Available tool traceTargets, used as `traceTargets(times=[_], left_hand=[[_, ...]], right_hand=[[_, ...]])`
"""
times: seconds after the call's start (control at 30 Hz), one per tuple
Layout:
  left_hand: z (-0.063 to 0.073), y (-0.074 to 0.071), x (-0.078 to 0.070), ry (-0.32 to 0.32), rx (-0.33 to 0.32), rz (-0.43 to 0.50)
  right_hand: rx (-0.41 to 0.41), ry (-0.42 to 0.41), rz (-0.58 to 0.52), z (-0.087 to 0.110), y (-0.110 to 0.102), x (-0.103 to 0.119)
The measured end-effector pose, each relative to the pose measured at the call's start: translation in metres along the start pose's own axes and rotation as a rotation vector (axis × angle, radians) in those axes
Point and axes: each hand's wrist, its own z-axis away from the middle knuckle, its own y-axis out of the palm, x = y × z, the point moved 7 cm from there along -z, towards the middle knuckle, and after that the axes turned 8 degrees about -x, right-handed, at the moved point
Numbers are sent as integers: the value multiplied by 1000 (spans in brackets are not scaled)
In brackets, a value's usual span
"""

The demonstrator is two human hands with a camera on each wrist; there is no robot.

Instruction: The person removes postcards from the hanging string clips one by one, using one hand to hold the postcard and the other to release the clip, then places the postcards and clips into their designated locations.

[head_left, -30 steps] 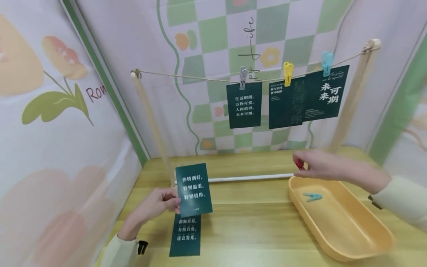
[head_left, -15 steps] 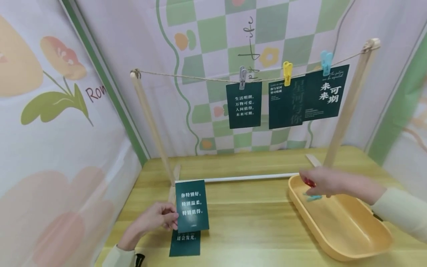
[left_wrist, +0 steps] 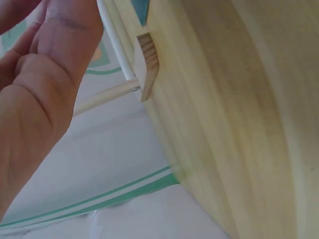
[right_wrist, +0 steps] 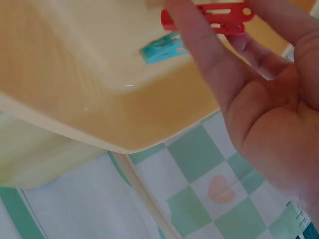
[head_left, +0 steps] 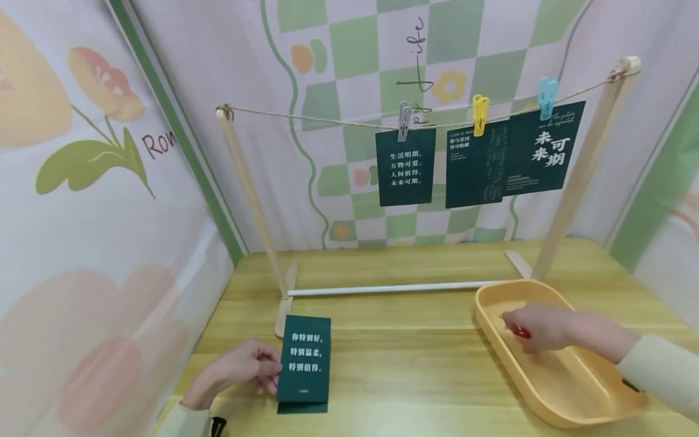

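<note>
My left hand (head_left: 243, 370) pinches the left edge of a dark green card with white characters (head_left: 304, 358), low over another green card (head_left: 303, 408) whose bottom strip shows. In the left wrist view the fingers (left_wrist: 55, 59) are curled, and only a green card corner (left_wrist: 141, 10) shows. My right hand (head_left: 546, 328) holds a red clothespin (head_left: 520, 331) inside the yellow tray (head_left: 579, 419). Close to it in the right wrist view, a light blue clothespin (right_wrist: 164, 48) lies on the tray's floor, partly behind a finger; the red clothespin (right_wrist: 227, 12) is between the fingers.
A cord (head_left: 311, 118) spans two wooden posts (head_left: 253, 200). Grey (head_left: 404, 121), yellow (head_left: 480, 115) and blue (head_left: 548, 97) clothespins hold green cards (head_left: 406, 188) on its right half. A white rod (head_left: 393, 287) joins the posts' feet along the wooden table (head_left: 404, 364).
My left hand has lowered the card, so it now covers most of the card beneath. My right hand has moved down into the tray with the red clothespin, over the blue one.
</note>
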Motion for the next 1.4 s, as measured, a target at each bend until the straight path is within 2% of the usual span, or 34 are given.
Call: traceTargets(times=[0.17,0.27,0.43,0.67,0.9,1.0,1.2,1.4], left_hand=[[-1,1,8,-17,14,16],[-2,1,11,-14,22,-8],[-1,3,20,-27,60,-60],[0,5,25,-46,83,-48],[-2,8,34,-107,42,-60],[-4,9,36,-136,4,-83],[-7,8,31,-182,-94,-210],[-6,10,27,-242,-125,-312]], right_hand=[[3,5,18,0,6,-3],[4,13,34,-1,9,-4],[-28,0,110,0,10,-3],[-60,-2,189,0,11,-1],[-92,-43,207,-2,14,2],[-97,-48,217,-3,16,1],[-156,-84,251,-2,16,0],[-209,-126,283,0,16,0]])
